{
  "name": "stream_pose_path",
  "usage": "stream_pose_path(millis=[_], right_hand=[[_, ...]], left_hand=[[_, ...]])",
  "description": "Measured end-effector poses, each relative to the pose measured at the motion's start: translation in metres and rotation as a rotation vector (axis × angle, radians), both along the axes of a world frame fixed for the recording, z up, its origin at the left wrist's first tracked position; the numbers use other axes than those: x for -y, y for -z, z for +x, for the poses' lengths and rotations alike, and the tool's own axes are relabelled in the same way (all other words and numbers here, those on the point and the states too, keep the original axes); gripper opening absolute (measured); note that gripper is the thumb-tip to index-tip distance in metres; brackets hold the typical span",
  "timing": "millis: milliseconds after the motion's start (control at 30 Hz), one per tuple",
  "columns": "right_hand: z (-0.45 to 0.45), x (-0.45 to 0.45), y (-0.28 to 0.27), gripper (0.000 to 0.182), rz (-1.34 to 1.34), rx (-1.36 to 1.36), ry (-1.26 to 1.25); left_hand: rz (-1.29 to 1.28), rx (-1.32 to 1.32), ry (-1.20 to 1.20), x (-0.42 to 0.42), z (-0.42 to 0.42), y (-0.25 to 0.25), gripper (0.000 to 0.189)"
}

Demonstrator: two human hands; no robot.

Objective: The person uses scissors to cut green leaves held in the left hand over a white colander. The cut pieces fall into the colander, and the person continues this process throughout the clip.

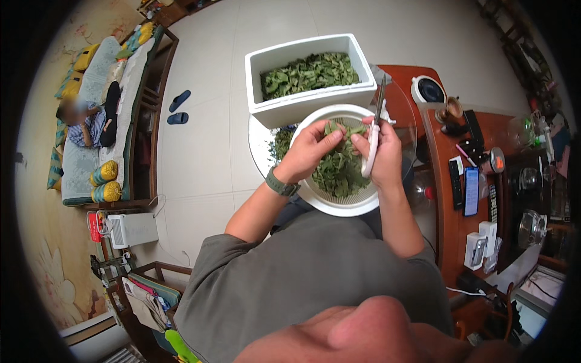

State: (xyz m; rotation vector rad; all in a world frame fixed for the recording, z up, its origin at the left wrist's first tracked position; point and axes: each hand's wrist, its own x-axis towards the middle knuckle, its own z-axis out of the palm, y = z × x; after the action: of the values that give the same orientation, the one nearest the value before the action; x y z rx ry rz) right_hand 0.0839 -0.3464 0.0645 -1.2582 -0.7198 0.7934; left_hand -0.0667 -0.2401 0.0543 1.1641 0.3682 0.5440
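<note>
My left hand pinches a few green leaves between thumb and fingers. In my right hand is a pair of scissors with white handles; the blades point away from me, and that thumb and fingertips also reach the leaves. Both hands are over a white colander holding a heap of leafy greens. Just beyond it stands a white foam box with many more green leaves inside. Small green sprigs lie left of the colander, partly hidden by it and my arm.
At right, a wooden table carries a lit phone, remote controls, small boxes and glassware. A round dark-topped appliance sits farther back. Another person reclines on a sofa at left, with slippers on the floor.
</note>
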Motion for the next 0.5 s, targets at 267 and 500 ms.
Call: stream_pose_path(millis=[267, 500], right_hand=[[-0.002, -0.001, -0.001, 0.035, 0.031, -0.076, -0.001], [0.0, -0.003, 0.005, 0.032, 0.035, -0.11, 0.014]], left_hand=[[-0.161, 0.042, -0.048, 0.0, 0.0, -0.002, 0.025], [0.222, -0.124, -0.198, 0.001, -0.007, 0.0, 0.032]])
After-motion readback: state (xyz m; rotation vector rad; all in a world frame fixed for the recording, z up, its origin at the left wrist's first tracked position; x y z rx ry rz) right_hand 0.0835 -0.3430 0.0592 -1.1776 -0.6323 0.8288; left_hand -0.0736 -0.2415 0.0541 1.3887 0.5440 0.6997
